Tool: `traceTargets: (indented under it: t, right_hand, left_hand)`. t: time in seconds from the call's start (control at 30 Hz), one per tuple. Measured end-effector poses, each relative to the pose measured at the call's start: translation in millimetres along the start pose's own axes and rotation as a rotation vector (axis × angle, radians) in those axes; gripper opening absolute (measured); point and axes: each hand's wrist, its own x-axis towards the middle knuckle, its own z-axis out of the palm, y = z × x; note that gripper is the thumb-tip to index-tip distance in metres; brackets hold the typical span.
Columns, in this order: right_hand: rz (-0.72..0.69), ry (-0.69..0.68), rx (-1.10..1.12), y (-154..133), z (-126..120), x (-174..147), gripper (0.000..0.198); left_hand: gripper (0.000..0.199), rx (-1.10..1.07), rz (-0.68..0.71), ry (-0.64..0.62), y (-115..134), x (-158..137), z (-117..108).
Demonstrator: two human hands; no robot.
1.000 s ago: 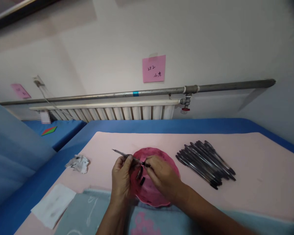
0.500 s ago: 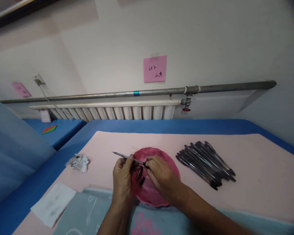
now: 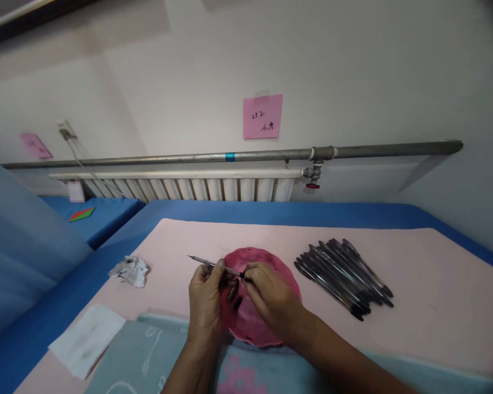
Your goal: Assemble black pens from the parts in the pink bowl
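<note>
Over a pink scalloped basket [image 3: 285,271], my left hand [image 3: 206,293] pinches a clear pen [image 3: 201,260], its thin tip pointing up and left. My right hand [image 3: 271,298] has its fingers closed at the pen's other end, around a small black piece that is mostly hidden. Inside the basket lie a dark cap [image 3: 232,290] and a short black piece [image 3: 238,303]. To the right, several clear pens with black caps [image 3: 340,276] lie side by side on the pink sheet [image 3: 427,284].
At the left are a crumpled, ink-stained tissue [image 3: 131,270] and a folded white paper [image 3: 86,339]. A grey-green patterned cloth [image 3: 156,350] lies along the near edge. Behind the blue table edge [image 3: 271,213] stand a radiator [image 3: 213,189] and a pipe [image 3: 168,160].
Both hands keep nearly the same pose, with the pen held in place. The view has shifted very slightly.
</note>
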Motion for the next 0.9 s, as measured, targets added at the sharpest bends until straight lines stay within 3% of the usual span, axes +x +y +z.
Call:
traceTargets:
  t: [0.27,0.37,0.7,0.9]
  right_hand:
    - [0.295,-0.093,0.173,2.8,-0.4,2.9,0.012]
    - [0.253,-0.078,0.110,3.8,-2.8,4.1,0.020]
    - [-0.005,-0.062,-0.024,6.5,-2.7,1.6,0.021]
    - [0.040,-0.054,0.014,7.5,-2.1,1.8,0.022]
  left_hand:
    - [0.031,-0.019,-0.042,-0.067,5.6,-0.1,1.7]
    - [0.030,-0.015,-0.043,-0.057,6.8,0.4,1.2]
    - [0.028,0.033,-0.013,-0.076,3.8,3.1,-3.1]
    - [0.027,0.070,0.020,-0.094,1.6,6.4,-4.5]
